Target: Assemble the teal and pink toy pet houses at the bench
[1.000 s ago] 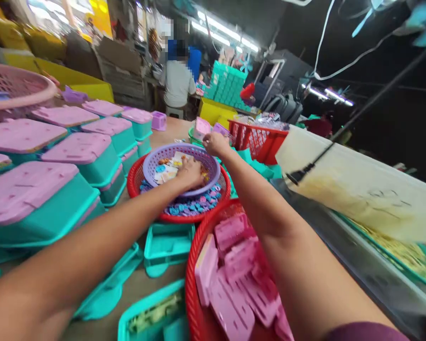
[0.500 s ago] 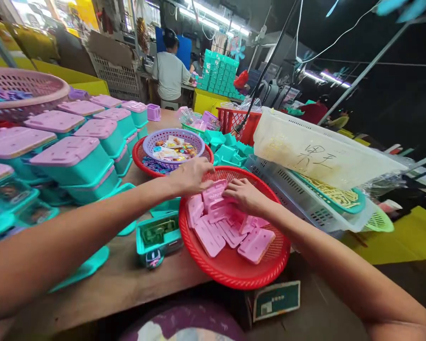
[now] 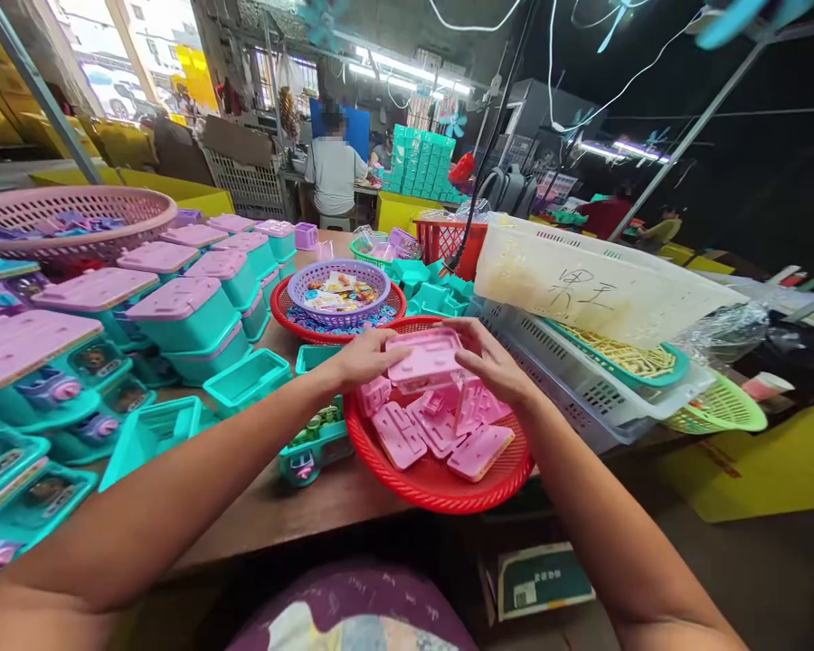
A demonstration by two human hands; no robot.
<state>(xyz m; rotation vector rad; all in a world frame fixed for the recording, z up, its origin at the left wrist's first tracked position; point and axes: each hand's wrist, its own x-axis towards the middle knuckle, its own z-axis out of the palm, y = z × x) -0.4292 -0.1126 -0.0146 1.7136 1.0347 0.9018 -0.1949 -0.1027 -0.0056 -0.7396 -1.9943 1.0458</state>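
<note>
Both my hands hold one pink plastic lid (image 3: 426,359) flat above the red basket (image 3: 434,484). My left hand (image 3: 364,359) grips its left edge and my right hand (image 3: 495,364) grips its right edge, fingers curled on it. Several more pink lids (image 3: 440,432) lie loose in the red basket below. Beside the basket, on the wooden table (image 3: 298,502), a teal open box (image 3: 316,441) with small parts inside sits under my left forearm.
Teal boxes with pink lids (image 3: 186,316) are stacked at left. A purple basket (image 3: 339,291) rests in a red one behind. White crates (image 3: 583,289) stand at right, a pink basket (image 3: 74,217) far left. A person sits at the back.
My hands left the purple basket, came back to the near red basket, and lifted one pink lid out of the pile. The camera view pulled back and up.
</note>
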